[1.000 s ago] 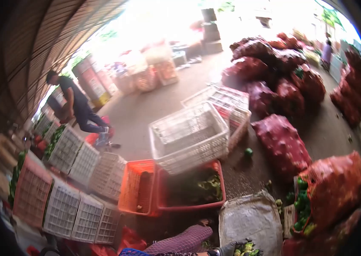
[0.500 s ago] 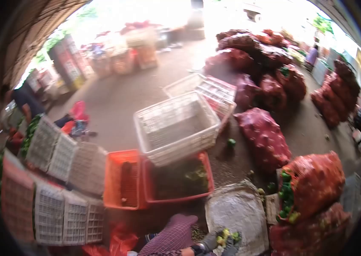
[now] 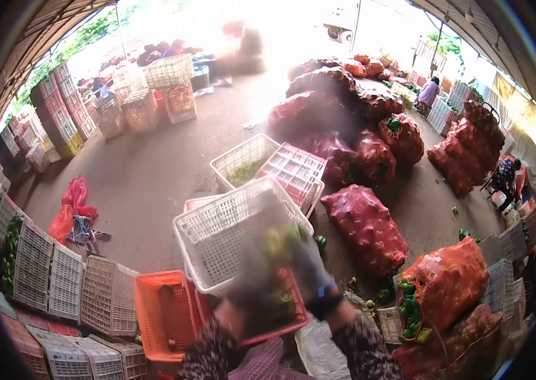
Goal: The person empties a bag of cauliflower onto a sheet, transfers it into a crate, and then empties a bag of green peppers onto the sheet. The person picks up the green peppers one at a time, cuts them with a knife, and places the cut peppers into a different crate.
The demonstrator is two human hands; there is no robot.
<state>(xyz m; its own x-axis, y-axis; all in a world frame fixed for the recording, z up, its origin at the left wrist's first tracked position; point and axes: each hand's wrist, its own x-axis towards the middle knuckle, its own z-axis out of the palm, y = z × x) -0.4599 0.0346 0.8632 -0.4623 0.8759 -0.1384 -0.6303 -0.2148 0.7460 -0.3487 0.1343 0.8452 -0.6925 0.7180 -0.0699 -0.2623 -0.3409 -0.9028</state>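
Note:
Both my hands are gloved and raised over the white crate [image 3: 208, 269], blurred by motion. Yellow-green produce [image 3: 275, 244] shows between them, too smeared to identify. My left hand [image 3: 252, 278] is over the crate's near side, its fingers unclear. On the right, my right hand [image 3: 308, 256] is beside the produce, its fingers also smeared. Beneath my hands sits a red crate [image 3: 299, 322] with some greenish pieces inside. An orange crate [image 3: 144, 316] stands to its left.
Red net sacks [image 3: 366, 228] lie at the right, one [image 3: 451, 285] open with green peppers showing. Stacked crates [image 3: 106, 297] line the left. A pale sack [image 3: 318, 342] lies near my right arm. People [image 3: 429, 94] are at the far right.
My hands have risen from the pale sack at the bottom to above the white crate, with yellow-green produce between them. The camera view has shifted.

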